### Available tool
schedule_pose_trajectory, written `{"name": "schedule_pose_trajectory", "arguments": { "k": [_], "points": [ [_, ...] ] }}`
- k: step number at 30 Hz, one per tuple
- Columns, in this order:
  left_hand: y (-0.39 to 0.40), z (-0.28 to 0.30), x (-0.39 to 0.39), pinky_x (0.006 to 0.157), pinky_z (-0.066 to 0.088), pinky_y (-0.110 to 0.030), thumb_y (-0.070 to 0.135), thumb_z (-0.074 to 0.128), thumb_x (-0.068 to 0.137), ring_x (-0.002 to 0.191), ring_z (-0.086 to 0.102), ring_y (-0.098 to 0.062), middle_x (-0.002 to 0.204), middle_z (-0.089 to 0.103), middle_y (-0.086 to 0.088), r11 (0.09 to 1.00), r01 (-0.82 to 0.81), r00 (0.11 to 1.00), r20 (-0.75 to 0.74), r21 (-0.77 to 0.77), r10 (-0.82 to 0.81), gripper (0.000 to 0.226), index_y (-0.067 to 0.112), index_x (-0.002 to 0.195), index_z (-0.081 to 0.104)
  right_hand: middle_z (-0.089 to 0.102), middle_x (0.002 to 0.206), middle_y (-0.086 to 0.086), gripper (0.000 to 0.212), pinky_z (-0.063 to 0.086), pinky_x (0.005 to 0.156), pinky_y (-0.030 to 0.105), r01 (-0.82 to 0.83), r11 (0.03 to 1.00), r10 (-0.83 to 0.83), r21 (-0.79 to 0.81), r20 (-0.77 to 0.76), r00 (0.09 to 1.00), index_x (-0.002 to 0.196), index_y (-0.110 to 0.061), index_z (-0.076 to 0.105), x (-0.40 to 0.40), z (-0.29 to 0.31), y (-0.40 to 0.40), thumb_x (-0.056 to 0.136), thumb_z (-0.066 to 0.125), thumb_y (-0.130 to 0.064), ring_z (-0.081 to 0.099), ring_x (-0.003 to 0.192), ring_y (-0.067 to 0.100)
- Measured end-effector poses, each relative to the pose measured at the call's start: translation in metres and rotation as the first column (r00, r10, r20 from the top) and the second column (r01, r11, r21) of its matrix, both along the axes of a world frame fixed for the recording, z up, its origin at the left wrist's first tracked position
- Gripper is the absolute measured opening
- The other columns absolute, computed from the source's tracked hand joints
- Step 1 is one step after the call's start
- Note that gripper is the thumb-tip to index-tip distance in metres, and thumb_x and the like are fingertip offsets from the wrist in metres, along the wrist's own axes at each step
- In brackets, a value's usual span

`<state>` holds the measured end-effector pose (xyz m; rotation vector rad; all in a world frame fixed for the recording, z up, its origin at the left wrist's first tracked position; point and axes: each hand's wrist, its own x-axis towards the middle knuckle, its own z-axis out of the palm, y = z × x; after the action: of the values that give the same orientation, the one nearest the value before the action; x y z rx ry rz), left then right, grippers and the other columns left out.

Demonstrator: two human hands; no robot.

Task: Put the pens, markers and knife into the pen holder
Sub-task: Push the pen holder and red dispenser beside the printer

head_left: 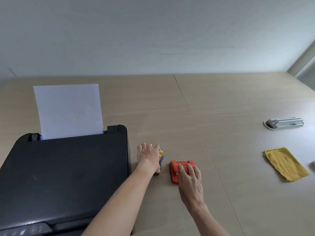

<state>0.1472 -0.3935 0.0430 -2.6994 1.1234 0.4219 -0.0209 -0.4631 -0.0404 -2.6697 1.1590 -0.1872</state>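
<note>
My left hand is closed around a bunch of pens and markers just right of the printer. Yellow and purple barrels show past my thumb, and a pink tip pokes out above my fingers. The pen holder is almost fully hidden under my hand and wrist; only a pale bit near the table shows. I cannot pick out the knife. My right hand lies palm down, fingers apart, on a red hole punch close to the holder's right.
A black printer with a white sheet standing in its feed fills the left. On the beige table, far right, lie a grey plastic tool and a folded yellow cloth.
</note>
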Motion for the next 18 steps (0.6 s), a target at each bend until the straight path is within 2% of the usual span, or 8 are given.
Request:
{"name": "schedule_pose_trajectory", "arguments": {
  "k": [7, 13, 18],
  "points": [
    [-0.007, -0.001, 0.037, 0.1, 0.028, -0.043, 0.051, 0.081, 0.06, 0.119, 0.042, -0.03, 0.123, 0.056, -0.007, 0.999, 0.006, 0.999, 0.031, 0.048, -0.008, 0.08, 0.023, 0.125, 0.042, 0.052, 0.132, 0.016, 0.035, 0.039, 0.105, 0.052, -0.067, 0.998, 0.067, -0.007, 0.03, 0.997, 0.129, -0.021, 0.052, 0.045, -0.005, -0.007, 0.094, 0.051, -0.026, 0.042, 0.124, 0.039],
    [-0.007, -0.004, 0.061, 0.103, 0.027, -0.047, 0.057, 0.079, 0.062, 0.122, 0.042, -0.032, 0.126, 0.056, -0.009, 1.0, -0.017, 0.999, 0.037, 0.014, 0.017, 0.084, 0.022, 0.128, 0.042, 0.05, 0.134, 0.016, 0.035, 0.035, 0.107, 0.052, -0.115, 0.993, 0.114, 0.007, 0.067, 0.991, 0.13, -0.02, 0.051, 0.086, -0.005, -0.013, 0.095, 0.049, -0.026, 0.039, 0.126, 0.039],
    [-0.007, -0.003, 0.07, 0.103, 0.028, -0.047, 0.051, 0.082, 0.061, 0.121, 0.042, -0.032, 0.122, 0.058, -0.009, 0.999, -0.017, 0.999, 0.036, 0.036, 0.015, 0.081, 0.021, 0.125, 0.042, 0.048, 0.134, 0.017, 0.036, 0.033, 0.109, 0.051, -0.135, 0.991, 0.134, 0.011, 0.06, 0.989, 0.131, -0.019, 0.049, 0.108, -0.006, -0.017, 0.095, 0.046, -0.026, 0.035, 0.128, 0.039]
  ]
}}
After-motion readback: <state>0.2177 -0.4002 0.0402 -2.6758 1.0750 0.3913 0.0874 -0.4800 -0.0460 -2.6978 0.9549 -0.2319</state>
